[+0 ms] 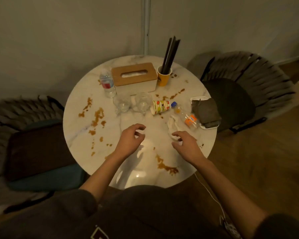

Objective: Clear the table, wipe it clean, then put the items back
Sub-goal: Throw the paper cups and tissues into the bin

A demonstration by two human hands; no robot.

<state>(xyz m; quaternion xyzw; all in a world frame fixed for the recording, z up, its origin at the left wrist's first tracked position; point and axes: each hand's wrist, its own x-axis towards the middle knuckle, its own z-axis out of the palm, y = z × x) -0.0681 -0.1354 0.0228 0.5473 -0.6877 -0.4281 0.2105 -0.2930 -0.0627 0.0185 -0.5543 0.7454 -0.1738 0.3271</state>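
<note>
Right hand (185, 144) and left hand (131, 137) both empty, fingers loosely curled above the stained marble table (162, 121); I'd pinch the crumpled tissue (173, 125) by the right one first, then lift the tipped paper cup (160, 106).

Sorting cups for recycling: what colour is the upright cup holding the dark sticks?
The cup is yellow, best seen in the head view.

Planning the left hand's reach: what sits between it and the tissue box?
Head view: two clear glasses sit side by side near the tissue box; between them and the left hand, bare tabletop.
</note>
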